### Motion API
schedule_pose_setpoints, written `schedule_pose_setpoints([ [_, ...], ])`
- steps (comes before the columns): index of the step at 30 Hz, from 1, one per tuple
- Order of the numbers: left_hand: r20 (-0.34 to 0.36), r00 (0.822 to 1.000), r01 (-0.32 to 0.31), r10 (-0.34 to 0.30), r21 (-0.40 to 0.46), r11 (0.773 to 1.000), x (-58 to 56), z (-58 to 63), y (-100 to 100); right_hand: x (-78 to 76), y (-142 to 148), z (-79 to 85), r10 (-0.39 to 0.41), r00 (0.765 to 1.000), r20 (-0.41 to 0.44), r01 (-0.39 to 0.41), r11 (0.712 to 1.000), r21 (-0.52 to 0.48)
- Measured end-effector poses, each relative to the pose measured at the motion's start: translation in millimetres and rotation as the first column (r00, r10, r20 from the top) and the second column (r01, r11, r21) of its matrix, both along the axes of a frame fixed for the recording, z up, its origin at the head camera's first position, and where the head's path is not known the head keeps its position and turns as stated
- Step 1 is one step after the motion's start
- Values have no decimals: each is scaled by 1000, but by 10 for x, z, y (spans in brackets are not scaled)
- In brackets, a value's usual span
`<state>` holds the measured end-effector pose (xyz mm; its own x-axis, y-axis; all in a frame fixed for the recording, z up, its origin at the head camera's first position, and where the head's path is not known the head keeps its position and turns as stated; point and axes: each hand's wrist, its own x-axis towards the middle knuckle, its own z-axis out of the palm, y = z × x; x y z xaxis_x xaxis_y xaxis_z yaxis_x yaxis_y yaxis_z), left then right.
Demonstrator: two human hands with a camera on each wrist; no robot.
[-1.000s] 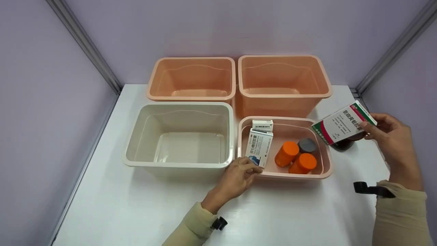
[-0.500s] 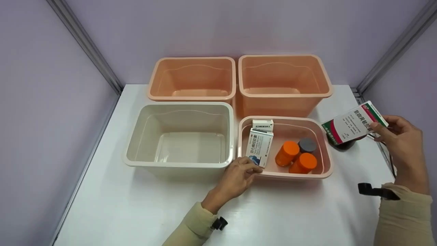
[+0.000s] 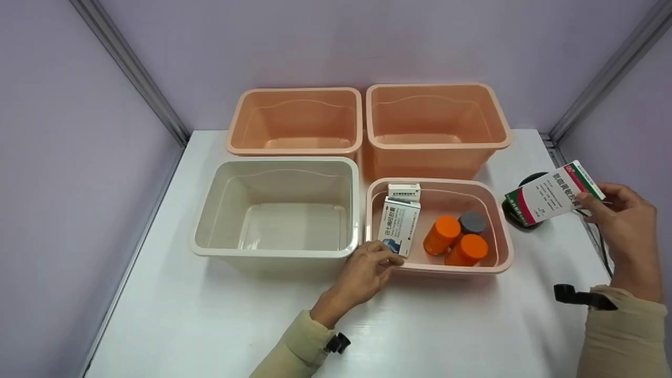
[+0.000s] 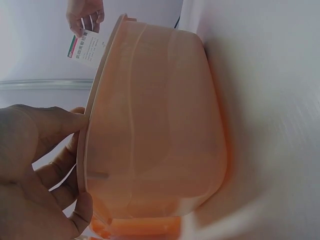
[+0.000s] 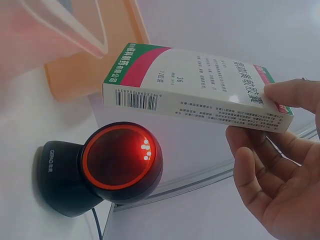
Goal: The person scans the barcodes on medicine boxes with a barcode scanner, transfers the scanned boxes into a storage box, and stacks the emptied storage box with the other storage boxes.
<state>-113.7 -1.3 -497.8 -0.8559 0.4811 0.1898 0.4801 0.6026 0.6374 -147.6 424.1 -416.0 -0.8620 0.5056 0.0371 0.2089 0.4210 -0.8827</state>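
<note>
The right hand [image 3: 625, 223] pinched a cardboard carton [image 5: 187, 85] printed "氨咖黄敏胶囊" near a rounded black scanner [image 5: 120, 157] lettered "GEPAD"; the left hand [image 3: 366, 274] gripped a smooth pink plastic bin [image 3: 451, 270] by its rim.

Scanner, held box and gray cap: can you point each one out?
Scanner [image 5: 109, 162]: right wrist view, on its round window.
Held box [image 5: 197, 82]: right wrist view, on its white front.
Gray cap [image 3: 472, 222]: head view, on its top.
</note>
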Motion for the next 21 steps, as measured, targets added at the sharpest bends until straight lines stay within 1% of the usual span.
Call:
schedule_pose_setpoints([
  [4, -7, 1000, -3, 2, -17, 1000, 5, 6, 4, 7, 21, -45, -2, 1000, 22, 1, 1000, 3],
  [8, -13, 1000, -3, 3, -20, 1000, 4, 2, 7, 6, 34, -98, -12, 999, 48, 10, 999, 39],
  [11, -17, 1000, 4, -5, -23, 1000, -6, -4, 4, 8, 50, -140, -19, 999, 49, 17, 998, 55],
  [16, -18, 1000, 9, -9, -30, 1000, -12, 0, 1, 32, 84, -203, 2, 999, 55, -4, 999, 42],
  [21, -24, 1000, 7, -8, -28, 1000, -9, 7, 1, 24, 109, -281, 2, 994, 106, -8, 998, 56],
])
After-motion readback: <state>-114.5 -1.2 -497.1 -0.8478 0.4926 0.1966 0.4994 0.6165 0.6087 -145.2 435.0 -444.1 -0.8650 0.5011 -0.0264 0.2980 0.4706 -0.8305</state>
